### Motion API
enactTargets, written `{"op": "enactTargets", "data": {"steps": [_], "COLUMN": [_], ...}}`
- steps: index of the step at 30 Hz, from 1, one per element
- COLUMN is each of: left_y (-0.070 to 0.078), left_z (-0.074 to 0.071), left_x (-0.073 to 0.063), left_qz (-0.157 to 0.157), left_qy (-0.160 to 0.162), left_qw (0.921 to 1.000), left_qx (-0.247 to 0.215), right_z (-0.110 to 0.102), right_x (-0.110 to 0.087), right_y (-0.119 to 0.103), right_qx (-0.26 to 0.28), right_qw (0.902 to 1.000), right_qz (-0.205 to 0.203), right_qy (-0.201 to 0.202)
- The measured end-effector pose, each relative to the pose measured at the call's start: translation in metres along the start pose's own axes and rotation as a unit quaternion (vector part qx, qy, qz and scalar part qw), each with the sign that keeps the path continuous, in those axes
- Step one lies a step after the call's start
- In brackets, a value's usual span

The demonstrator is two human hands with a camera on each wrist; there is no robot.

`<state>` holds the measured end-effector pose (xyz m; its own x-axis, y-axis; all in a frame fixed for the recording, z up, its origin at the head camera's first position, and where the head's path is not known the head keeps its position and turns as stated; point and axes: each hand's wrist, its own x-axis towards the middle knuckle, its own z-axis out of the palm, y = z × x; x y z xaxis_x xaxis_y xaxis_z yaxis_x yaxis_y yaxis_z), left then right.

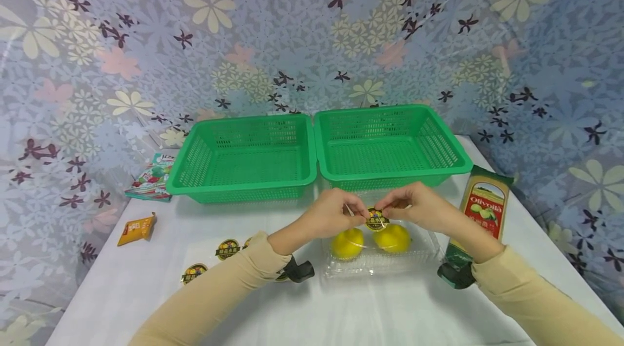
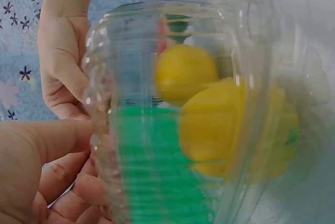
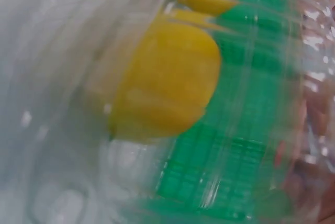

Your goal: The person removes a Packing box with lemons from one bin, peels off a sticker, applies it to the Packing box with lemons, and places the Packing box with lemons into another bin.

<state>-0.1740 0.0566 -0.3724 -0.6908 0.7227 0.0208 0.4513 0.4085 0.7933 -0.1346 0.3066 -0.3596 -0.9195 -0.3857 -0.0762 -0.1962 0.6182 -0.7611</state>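
Note:
A round black-and-gold sticker (image 1: 377,220) lies over the lid of a clear plastic clamshell box (image 1: 375,269). My left hand (image 1: 333,213) pinches the sticker's left edge between thumb and forefinger. From the other side, my right hand (image 1: 419,208) has its thumb and fingertips on the right edge. Through the box show two yellow lemon-like fruits, one on the left (image 1: 348,243) and one on the right (image 1: 392,238). In the left wrist view both hands meet at the ribbed side of the box (image 2: 99,93); the sticker is hidden there.
Two green baskets, left (image 1: 253,194) and right (image 1: 390,177), stand side by side behind the box. Right of it lies an Olivoila packet (image 1: 485,205). Several more stickers (image 1: 227,248) lie on the left, beyond them an orange snack packet (image 1: 137,229) and a teal bag (image 1: 153,179).

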Motion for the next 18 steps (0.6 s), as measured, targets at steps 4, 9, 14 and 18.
{"op": "enactTargets", "data": {"steps": [4, 9, 14, 18], "left_y": [0.0011, 0.0023, 0.0019, 0.0013], "left_z": [0.0005, 0.0021, 0.0021, 0.0021], "left_x": [0.0003, -0.0008, 0.0013, 0.0028], "left_qz": [-0.002, -0.005, 0.003, 0.005], "left_qy": [-0.004, -0.002, -0.003, -0.002], "left_qw": [0.9999, 0.9998, 0.9992, 0.9990], "left_qx": [0.009, 0.021, 0.039, 0.043], "right_z": [0.0026, 0.0057, 0.0066, 0.0070], "right_x": [0.0026, 0.0029, 0.0037, 0.0036], "right_y": [0.0000, 0.0029, 0.0025, 0.0010], "right_qx": [-0.014, -0.028, -0.032, -0.036], "right_qw": [0.9999, 0.9995, 0.9994, 0.9992], "right_qz": [-0.002, -0.009, -0.006, -0.003], "right_qy": [0.003, 0.006, 0.008, 0.014]}}
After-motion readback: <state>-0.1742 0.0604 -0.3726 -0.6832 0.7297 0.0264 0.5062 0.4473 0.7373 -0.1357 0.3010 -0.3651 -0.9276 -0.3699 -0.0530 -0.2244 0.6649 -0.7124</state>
